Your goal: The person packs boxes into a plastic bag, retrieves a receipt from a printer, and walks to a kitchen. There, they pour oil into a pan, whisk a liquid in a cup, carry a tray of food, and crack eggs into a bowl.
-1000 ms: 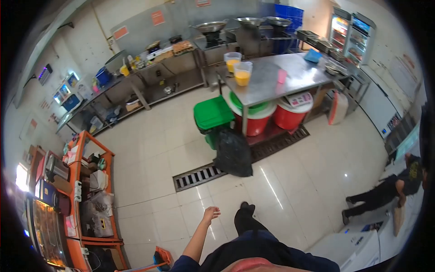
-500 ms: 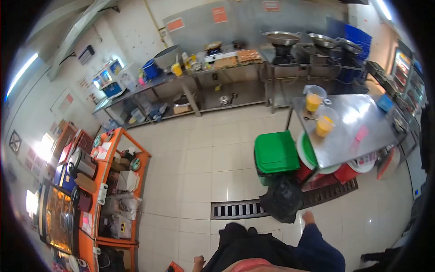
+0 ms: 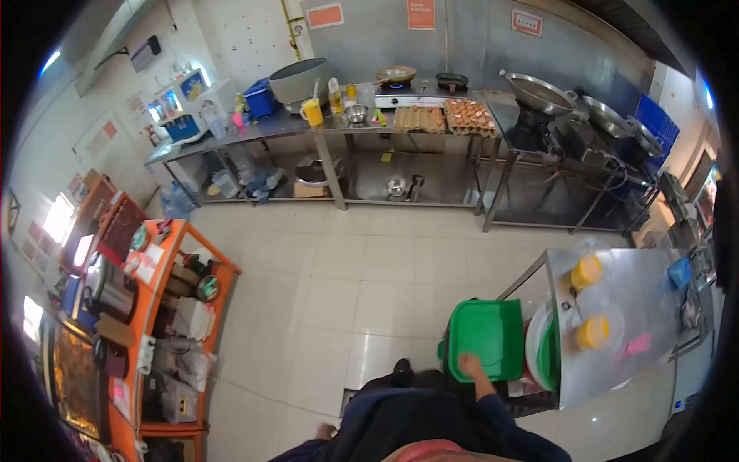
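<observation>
Right hand: the right hand point(image 3: 467, 363) lies over the near edge of the green bin lid point(image 3: 486, 333), back of the hand up, fingers loosely stretched and gripping nothing that shows; whether it touches the lid cannot be told.
Left hand: the left hand point(image 3: 326, 432) hangs low by the person's side at the bottom edge of the view; too little shows to tell how its fingers stand.
Green bin: directly ahead of the person, pressed against the left end of the steel table point(image 3: 616, 304).
Under the table: a round tub with a green and white lid point(image 3: 542, 350) sits just beside the bin.
On the table: two tubs of orange liquid point(image 3: 586, 271), one behind the other; one blue item point(image 3: 679, 272); one pink item point(image 3: 639, 343).
Left side: an orange shelf rack point(image 3: 171, 271) crowded with small goods, a steel pot at its far end.
Back wall: a long steel counter point(image 3: 231, 137) carrying one blue bucket point(image 3: 259, 98), one yellow jug point(image 3: 312, 112), one steel bowl point(image 3: 356, 113) and two egg trays point(image 3: 445, 117).
Cooking range: two pans on the burner point(image 3: 395, 75); three woks point(image 3: 539, 92) in a row at the right.
Open room: the tiled floor point(image 3: 346, 269) is wide and bare between the rack, the counter and the table.
Edges: the table corner and the bin narrow the way on the right; the rack's corner juts in from the left.
</observation>
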{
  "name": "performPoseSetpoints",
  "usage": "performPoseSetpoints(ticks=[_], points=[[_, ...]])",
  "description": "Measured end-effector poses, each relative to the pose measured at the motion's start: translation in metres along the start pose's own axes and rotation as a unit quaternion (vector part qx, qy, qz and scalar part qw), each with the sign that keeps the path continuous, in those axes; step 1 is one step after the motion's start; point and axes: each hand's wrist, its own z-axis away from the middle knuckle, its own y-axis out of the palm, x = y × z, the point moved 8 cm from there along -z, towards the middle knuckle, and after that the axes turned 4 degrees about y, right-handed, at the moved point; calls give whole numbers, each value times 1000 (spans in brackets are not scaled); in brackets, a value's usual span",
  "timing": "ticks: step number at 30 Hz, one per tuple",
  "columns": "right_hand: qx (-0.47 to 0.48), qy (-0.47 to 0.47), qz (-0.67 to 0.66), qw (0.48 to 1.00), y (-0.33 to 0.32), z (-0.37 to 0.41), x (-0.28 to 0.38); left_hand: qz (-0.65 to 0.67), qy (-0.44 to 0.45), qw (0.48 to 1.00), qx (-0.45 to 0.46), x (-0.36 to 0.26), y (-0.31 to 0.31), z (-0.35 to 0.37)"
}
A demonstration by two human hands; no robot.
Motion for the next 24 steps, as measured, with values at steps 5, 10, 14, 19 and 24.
performPoseSetpoints(ticks=[5, 10, 14, 19, 24], points=[[150, 304, 149, 929, 14, 161, -144, -129, 321, 926, -151, -268, -145, -181], [143, 399, 49, 904, 0, 45, -126, 412, 344, 843, -33, -512, -308, -218], [144, 360, 43, 921, 4, -81, -141, 426, 307, 851, 21, -635, -329, -249], [138, -27, 354, 925, 1, -316, -72, 414, 314, 844, 130, -709, -358, -292], [7, 6, 100, 995, -66, -743, 125, 489, 247, 832, -89, -679, -485, -383]])
